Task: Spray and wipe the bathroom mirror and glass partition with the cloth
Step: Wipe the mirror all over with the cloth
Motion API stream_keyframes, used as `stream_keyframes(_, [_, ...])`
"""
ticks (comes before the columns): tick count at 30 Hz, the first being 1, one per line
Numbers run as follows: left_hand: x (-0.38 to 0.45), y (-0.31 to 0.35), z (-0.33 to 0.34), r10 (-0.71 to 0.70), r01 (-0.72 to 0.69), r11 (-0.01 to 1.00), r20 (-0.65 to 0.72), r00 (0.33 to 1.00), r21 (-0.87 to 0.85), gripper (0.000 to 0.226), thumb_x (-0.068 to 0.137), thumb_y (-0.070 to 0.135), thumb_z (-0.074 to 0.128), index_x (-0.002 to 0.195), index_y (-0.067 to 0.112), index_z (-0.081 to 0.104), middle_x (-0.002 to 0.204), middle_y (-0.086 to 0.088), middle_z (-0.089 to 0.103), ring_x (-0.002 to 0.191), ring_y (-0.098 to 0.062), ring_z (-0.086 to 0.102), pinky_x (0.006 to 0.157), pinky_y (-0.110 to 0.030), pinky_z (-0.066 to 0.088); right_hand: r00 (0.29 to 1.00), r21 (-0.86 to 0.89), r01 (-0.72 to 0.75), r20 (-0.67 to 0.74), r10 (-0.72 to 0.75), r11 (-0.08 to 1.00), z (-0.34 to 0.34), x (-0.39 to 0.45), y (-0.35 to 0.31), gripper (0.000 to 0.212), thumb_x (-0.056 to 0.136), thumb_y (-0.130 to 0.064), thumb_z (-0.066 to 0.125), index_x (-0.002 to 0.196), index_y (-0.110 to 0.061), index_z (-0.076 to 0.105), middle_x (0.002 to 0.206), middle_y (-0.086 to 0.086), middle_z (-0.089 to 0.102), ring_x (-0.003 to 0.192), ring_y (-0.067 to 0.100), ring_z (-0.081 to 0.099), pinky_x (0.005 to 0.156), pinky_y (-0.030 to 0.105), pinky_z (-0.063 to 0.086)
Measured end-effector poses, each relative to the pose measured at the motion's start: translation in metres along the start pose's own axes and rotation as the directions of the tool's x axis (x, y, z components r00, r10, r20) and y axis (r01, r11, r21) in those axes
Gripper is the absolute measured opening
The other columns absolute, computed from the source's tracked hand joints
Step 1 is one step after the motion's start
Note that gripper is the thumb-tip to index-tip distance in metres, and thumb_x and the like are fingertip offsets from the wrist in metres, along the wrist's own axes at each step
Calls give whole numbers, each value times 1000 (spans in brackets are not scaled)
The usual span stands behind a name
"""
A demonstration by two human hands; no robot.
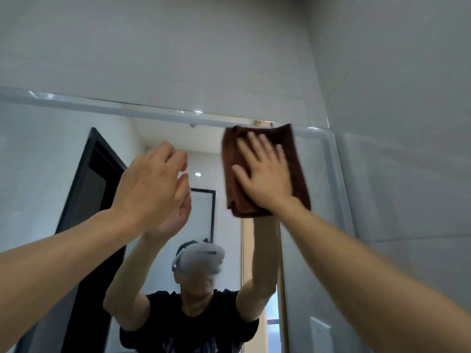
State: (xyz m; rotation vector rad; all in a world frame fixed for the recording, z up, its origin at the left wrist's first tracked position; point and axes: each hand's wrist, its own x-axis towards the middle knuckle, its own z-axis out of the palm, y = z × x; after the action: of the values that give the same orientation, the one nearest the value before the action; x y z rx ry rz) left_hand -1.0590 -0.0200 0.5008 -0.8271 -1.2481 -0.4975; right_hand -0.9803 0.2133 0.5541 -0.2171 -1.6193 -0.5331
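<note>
My right hand (265, 174), fingers flat, presses the folded cloth (297, 159) against the mirror (51, 174) near its top right corner; my left hand (150, 184) hovers open, empty. I should keep even pressure, overlapping strokes.

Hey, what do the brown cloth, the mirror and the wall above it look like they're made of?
Brown cloth: soft, matte, fuzzy folded fabric, probably microfibre or terry. Mirror: silvered glass with a bevelled, polished edge; it reflects the room sharply. Wall: large pale glazed tiles, likely ceramic, judging by thin grout lines and a faint sheen. The right hand presses the cloth flat.
</note>
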Motion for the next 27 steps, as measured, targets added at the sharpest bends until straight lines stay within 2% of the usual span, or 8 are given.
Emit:
stream_keyframes(3, [7,9,2,-7,7,1000,10,1000,-5,10,91,22,58,94,14,54,93,-4,51,74,-25,51,62,-37,45,987,14,161,16,-161,987,5,-5,-29,64,95,-61,27,155,-40,23,166,-8,17,154,15,10,124,48,8])
stream_keyframes(6, [11,23,3,31,-31,1000,23,999,-1,11,91,23,59,95,13,55,95,-5,52,74,-23,47,65,-38,45,972,-3,231,33,-231,973,2,-1,-2,63,96,-63,28,155,-43,23,166,-9,17,154,13,12,124,48,10])
stream_keyframes(12, [9,42,4,40,-38,998,36,999,-54,14,94,23,56,102,12,58,100,-5,54,76,-23,50,64,-40,46,992,-32,-111,56,113,993,-7,-26,82,66,96,-65,19,157,-39,16,167,-7,10,154,16,6,124,50,7])
stream_keyframes(16, [-9,47,8,71,-67,995,50,996,-74,14,94,25,55,104,15,57,100,-3,54,74,-19,46,63,-33,36,966,-36,-255,42,256,966,-7,-96,93,65,98,-61,20,157,-34,17,167,-2,11,155,19,6,123,53,10])
stream_keyframes(19, [-24,41,7,104,-100,994,65,992,-54,14,92,23,56,102,14,58,99,-6,56,73,-17,39,63,-32,31,948,-53,-313,40,315,948,-3,-145,62,65,99,-58,22,158,-31,20,167,0,13,154,21,7,122,56,12])
stream_keyframes(22, [-37,22,1,102,-101,995,122,987,-13,16,92,25,51,101,13,56,100,-8,54,74,-23,45,63,-37,41,955,-42,-287,59,289,957,-1,-161,10,65,99,-57,26,158,-30,21,167,0,14,155,22,7,121,56,11])
stream_keyframes(24, [-45,7,-8,58,-62,998,158,986,17,19,93,27,47,102,12,55,100,-8,53,78,-27,50,67,-41,46,971,-25,-225,73,226,974,2,-155,-33,65,98,-58,28,158,-32,19,167,-1,12,155,21,4,122,56,9])
stream_keyframes(27, [-52,-11,-21,-57,52,998,155,986,39,17,92,26,51,99,11,55,95,-8,51,79,-26,51,68,-44,48,995,19,-34,91,32,999,5,-137,-90,65,99,-59,29,158,-34,17,168,-3,9,155,19,0,122,55,7])
